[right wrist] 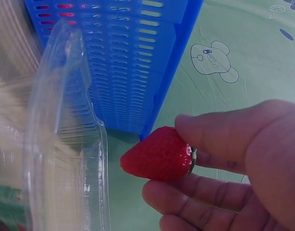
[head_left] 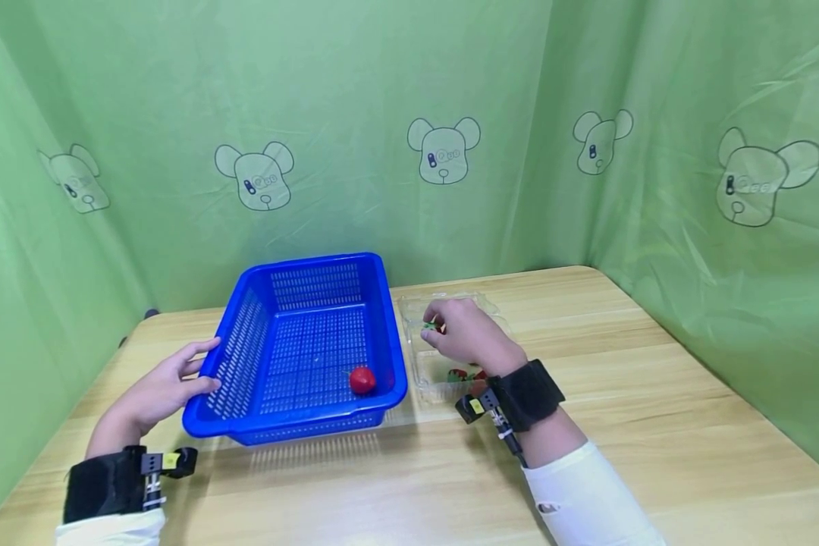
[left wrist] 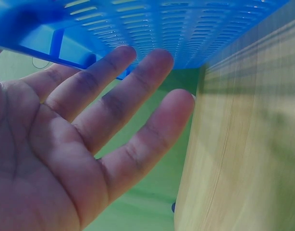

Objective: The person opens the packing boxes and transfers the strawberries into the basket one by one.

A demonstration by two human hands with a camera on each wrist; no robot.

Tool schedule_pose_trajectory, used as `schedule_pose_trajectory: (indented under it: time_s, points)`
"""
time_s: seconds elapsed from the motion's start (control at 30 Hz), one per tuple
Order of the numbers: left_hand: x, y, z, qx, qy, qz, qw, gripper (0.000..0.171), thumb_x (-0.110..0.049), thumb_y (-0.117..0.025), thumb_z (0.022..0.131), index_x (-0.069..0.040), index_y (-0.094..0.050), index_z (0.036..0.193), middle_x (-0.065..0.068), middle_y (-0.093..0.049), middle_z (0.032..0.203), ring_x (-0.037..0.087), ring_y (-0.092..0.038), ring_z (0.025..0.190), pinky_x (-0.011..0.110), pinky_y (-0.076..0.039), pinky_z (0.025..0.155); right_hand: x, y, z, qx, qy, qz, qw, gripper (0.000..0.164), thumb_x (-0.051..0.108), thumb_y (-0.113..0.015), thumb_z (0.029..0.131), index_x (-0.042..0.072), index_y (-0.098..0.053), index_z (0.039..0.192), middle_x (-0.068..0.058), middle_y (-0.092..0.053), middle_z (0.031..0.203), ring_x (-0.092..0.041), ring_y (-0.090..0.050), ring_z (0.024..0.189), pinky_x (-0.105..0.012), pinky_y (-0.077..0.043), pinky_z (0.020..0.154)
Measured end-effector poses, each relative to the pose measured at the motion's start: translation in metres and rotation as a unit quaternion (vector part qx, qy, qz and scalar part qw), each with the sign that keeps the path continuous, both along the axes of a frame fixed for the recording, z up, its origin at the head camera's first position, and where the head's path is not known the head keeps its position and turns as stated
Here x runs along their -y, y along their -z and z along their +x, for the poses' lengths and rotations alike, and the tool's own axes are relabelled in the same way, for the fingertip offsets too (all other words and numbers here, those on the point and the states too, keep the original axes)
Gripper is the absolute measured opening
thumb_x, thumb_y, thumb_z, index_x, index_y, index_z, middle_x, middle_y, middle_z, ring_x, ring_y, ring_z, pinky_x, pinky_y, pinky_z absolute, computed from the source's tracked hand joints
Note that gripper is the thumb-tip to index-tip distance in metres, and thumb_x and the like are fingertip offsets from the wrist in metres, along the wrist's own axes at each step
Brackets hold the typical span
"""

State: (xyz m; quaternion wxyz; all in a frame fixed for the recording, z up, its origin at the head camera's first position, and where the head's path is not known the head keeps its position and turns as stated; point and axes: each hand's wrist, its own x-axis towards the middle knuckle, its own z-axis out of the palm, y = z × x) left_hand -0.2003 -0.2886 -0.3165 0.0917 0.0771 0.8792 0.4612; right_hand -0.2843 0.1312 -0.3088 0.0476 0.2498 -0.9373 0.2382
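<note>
My right fingers (right wrist: 163, 196) pinch a red conical strawberry (right wrist: 159, 155); my spread left fingers (left wrist: 121, 103) touch a blue slotted plastic basket (head_left: 387, 341).

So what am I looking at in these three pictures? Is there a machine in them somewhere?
No robot, just a person's left hand and right hand. The widest picture comes from a camera on the person's head; the other two come from wrist cameras, one for each hand. On the wooden table are a blue basket with one red strawberry inside and a clear container with more strawberries. The left hand touches the basket's edge; the right hand pinches another strawberry.
</note>
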Motion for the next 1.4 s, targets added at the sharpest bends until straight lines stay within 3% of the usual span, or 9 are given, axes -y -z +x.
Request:
schedule_pose_trajectory:
  time_s: [1.4]
  points:
    - [-0.001, -0.001, 0.000, -0.001, -0.001, -0.010, 1.0000, 0.067, -0.011, -0.051, 0.096, 0.003, -0.011, 0.149, 0.042, -0.039, 0.134, 0.039, -0.060, 0.104, 0.048, -0.055, 0.084, 0.009, -0.011, 0.010, -0.041, -0.018, -0.020, 0.999, 0.020, 0.019, -0.065, 0.089, 0.003, -0.066, 0.101, -0.007, -0.067, 0.083, -0.017, -0.060, 0.071, -0.034, -0.055, 0.063]
